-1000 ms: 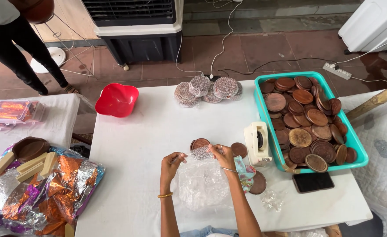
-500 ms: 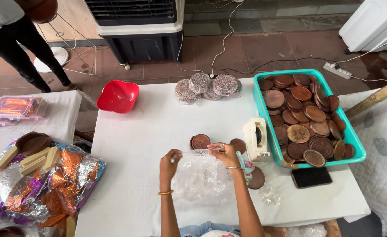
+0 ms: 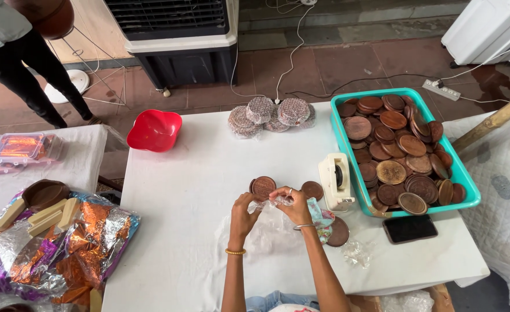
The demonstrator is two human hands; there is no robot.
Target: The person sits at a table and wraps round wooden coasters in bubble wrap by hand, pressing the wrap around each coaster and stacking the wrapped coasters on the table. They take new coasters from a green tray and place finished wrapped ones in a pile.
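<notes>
Fingers [image 3: 268, 203] of both hands pinch the clear plastic bag [image 3: 266, 228] between them.

bare forearms, a gold bangle [image 3: 235, 251] on the left wrist, a thin silver bracelet [image 3: 303, 226] on the right.

A small packing workshop, by the look of it: a white-clothed table [image 3: 185, 190] under the hands, a teal crate [image 3: 466, 186] heaped with brown wooden discs off to their right, wrapped stacks [image 3: 271, 114] beyond them, foil wrappers [image 3: 75, 248] on the table to their left, an air cooler [image 3: 174, 40] on the tiled floor.
</notes>
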